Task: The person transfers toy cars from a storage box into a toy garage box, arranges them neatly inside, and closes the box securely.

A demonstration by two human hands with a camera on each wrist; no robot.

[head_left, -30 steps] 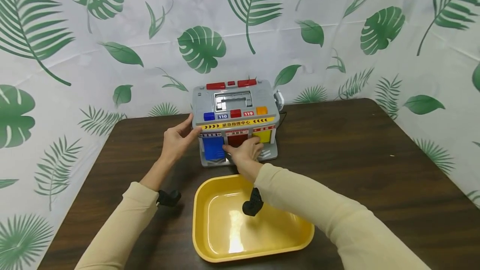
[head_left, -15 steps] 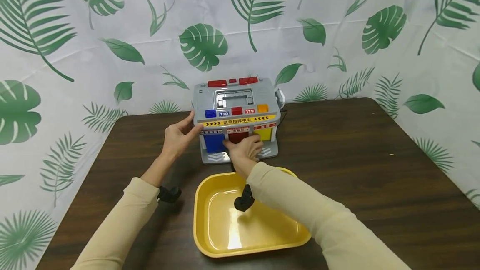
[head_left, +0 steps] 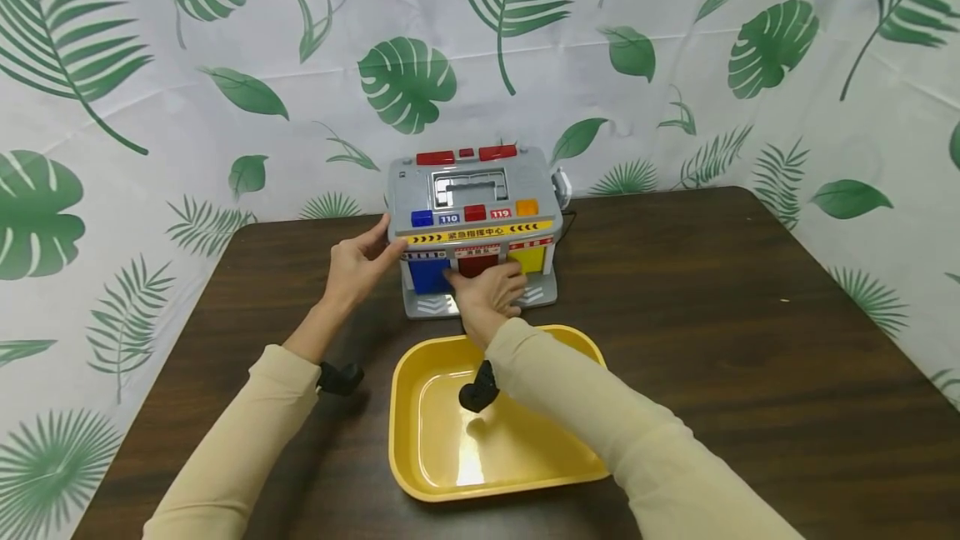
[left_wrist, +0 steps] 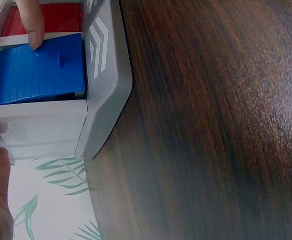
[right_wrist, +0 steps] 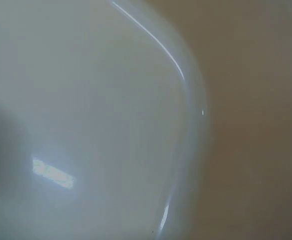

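A grey toy emergency station (head_left: pixel 408 190) stands at the far middle of the table, with blue, red and yellow garage doors along its front. My left hand (head_left: pixel 354 269) holds its left corner, thumb on the front roof edge and fingers against the side wall. With the thumb, my right hand (head_left: pixel 487 298) presses the blue door (left_wrist: pixel 40 75); its other fingers lie in front of the red door (left_wrist: pixel 65 19) and near the yellow door (head_left: pixel 531 260). In the left wrist view the blue door sits slightly askew, a dark gap along one edge.
A yellow tray (head_left: pixel 401 440) lies in front of the station, under my right forearm; its inside (right_wrist: pixel 100 100) fills the right wrist view. Behind the dark wooden table (head_left: pixel 712 315) hangs a leaf-print cloth (head_left: pixel 540 15).
The blue door has swung inward under the right thumb, uncovering the white arrows on the base before it. My right forearm has shifted left; the left hand keeps its hold.
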